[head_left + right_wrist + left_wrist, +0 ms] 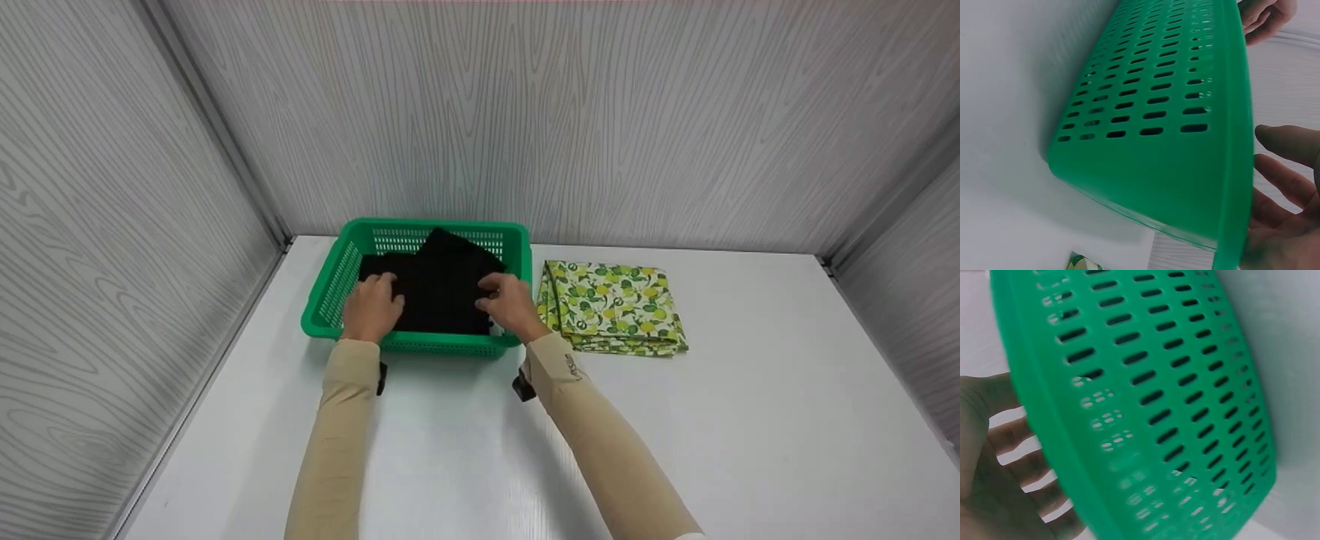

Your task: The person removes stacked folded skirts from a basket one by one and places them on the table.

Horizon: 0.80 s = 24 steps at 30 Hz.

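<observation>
Black cloth (442,289) folded, lying in green basket (330,289).

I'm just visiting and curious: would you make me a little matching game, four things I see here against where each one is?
Things:
1. black cloth
2. lemon-print cloth
3. green basket
4. right hand

Places:
A. folded on the table, right of the basket
B. on the white table, near the back wall
C. inside the basket
D. on the black cloth's right edge

Pairs: 1-C, 2-A, 3-B, 4-D
</observation>
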Motion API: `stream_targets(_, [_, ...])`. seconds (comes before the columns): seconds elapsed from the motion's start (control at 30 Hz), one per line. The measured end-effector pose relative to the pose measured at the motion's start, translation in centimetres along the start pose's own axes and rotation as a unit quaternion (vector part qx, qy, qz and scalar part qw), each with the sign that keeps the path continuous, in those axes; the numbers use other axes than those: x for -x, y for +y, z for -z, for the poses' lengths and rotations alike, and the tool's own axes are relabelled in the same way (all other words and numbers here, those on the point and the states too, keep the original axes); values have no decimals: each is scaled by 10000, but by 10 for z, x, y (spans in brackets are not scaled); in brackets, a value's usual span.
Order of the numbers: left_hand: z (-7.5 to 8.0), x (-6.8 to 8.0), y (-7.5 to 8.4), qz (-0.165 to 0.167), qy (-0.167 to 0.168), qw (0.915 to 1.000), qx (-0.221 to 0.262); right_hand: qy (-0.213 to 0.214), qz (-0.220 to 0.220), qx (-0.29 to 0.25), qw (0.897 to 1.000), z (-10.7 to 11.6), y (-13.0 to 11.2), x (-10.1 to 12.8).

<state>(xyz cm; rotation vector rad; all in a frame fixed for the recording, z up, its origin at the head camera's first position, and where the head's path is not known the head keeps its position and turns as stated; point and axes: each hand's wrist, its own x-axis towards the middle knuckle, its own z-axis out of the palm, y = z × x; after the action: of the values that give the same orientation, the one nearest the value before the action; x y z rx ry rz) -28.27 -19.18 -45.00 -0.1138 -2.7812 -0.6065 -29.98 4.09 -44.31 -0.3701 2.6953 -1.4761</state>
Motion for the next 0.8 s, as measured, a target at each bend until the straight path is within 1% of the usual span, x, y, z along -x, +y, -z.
stream_targets(0.2, [-3,-4,-16,498,-388,9979,122,-31,-16,84,10000,-3,0,0])
stream_targets(0.3, [-1,-7,-22,806,-672,9944,160,-38,-13,86,10000,-4,-1,1])
stream_targets(0.4, [2,-10,-29,1162,-1085,9870,228,-74,-53,36,10000,-5,-1,1])
stream_targets(0.47, [3,-12,-33,1394,-1402,9798,290,-106,-73,-18,9999,-5,-2,1])
stream_targets(0.57, [5,-13,-37,1647,-1721,9704,393,-147,-79,-37,9999,-7,-2,1])
stream_targets(0.63, [6,-15,-38,1765,-1844,9658,456,-163,-74,-36,9998,-8,-2,1])
stream_targets(0.8, [6,-20,-36,1919,-2059,9584,486,-160,-195,173,9995,-11,-3,-1])
